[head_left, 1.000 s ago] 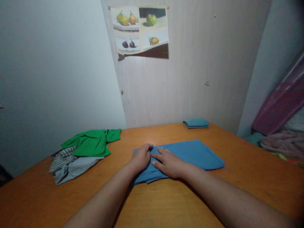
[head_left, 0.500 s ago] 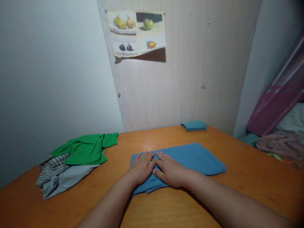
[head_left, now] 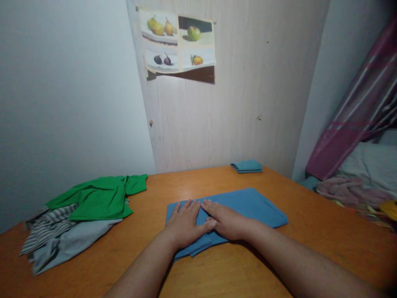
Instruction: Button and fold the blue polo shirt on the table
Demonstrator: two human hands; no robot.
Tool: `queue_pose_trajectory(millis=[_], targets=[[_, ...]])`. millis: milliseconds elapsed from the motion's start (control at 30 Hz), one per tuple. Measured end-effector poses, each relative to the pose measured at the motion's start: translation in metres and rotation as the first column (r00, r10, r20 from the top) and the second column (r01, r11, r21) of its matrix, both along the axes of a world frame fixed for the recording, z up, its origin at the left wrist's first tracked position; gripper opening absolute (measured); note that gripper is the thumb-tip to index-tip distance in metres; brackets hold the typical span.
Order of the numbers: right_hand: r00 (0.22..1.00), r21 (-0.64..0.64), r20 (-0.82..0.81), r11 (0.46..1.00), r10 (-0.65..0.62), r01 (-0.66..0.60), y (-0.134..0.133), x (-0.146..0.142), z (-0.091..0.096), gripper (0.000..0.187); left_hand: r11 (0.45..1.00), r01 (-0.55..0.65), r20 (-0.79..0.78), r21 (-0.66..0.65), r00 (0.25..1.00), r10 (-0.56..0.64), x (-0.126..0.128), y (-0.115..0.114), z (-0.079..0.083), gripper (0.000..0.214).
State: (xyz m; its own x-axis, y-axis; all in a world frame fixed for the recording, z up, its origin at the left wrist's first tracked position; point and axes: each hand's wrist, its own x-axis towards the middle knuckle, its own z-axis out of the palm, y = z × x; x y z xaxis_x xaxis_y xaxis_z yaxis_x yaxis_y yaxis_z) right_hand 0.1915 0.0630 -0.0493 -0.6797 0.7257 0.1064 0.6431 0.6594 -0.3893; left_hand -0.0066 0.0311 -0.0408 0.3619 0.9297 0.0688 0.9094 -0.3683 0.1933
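Observation:
A folded blue garment [head_left: 254, 209] lies flat on the wooden table in front of me, its layered edge toward me on the left. Pressed on its left part is my left hand [head_left: 186, 225], palm down with the fingers spread and the thumb reaching to the right. My right hand [head_left: 226, 221] rests flat on the cloth close beside it, fingers stretched toward the far left; the two hands touch near the thumbs. Neither hand grips the fabric. The cloth beneath both palms is hidden.
To the left, a green shirt [head_left: 102, 198] lies over a striped cloth [head_left: 49, 227] and a grey garment [head_left: 77, 240]. A folded teal cloth [head_left: 247, 166] sits at the table's [head_left: 149, 281] far edge. Beyond the right edge are a purple curtain [head_left: 344, 120] and a crumpled pinkish cloth [head_left: 347, 190].
My left thumb has spread right to meet my right hand, and the right fingers have shifted slightly. The blue garment keeps its shape. The view has turned a little to the right.

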Motion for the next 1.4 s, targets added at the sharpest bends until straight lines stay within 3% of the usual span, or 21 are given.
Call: queue_pose_trajectory(millis=[200,600,933,1067,1133,1200,1233,1400], targets=[[0.970,0.009,0.110,0.976,-0.217,0.217,0.018,0.022,0.000,0.082,0.999,-0.023,-0.027,-0.029,0.999,0.022,0.004,-0.003,0.007,0.106],[0.956,-0.022,0.195,0.974,-0.218,0.226,0.018,0.027,0.001,0.086,0.998,-0.039,-0.002,-0.052,0.999,0.039,0.018,-0.013,0.009,0.113],[0.953,-0.042,0.131,0.959,-0.274,0.281,0.022,0.035,0.006,0.077,0.999,-0.012,0.015,-0.032,1.000,0.013,0.016,-0.011,0.004,0.104],[0.944,0.008,0.003,0.944,-0.329,0.329,0.033,0.046,0.006,0.067,0.999,-0.020,-0.001,-0.042,1.000,0.020,0.017,-0.010,0.005,0.105],[0.899,0.034,-0.118,0.903,-0.423,0.429,0.041,0.058,0.010,0.056,0.999,-0.021,0.005,-0.038,1.000,0.022,0.017,-0.009,0.004,0.107],[0.793,0.027,-0.208,0.807,-0.573,0.590,0.048,0.075,0.018,0.044,0.999,-0.022,0.012,-0.032,1.000,0.022,0.017,-0.008,0.003,0.108],[0.727,0.003,-0.219,0.745,-0.650,0.667,0.050,0.085,0.023,0.038,0.999,-0.021,0.015,-0.029,1.000,0.021,0.017,-0.008,0.002,0.108],[0.559,-0.085,-0.119,0.569,-0.821,0.818,0.054,0.137,0.040,0.025,1.000,-0.023,0.023,-0.018,0.999,0.023,0.017,-0.006,0.000,0.109]])
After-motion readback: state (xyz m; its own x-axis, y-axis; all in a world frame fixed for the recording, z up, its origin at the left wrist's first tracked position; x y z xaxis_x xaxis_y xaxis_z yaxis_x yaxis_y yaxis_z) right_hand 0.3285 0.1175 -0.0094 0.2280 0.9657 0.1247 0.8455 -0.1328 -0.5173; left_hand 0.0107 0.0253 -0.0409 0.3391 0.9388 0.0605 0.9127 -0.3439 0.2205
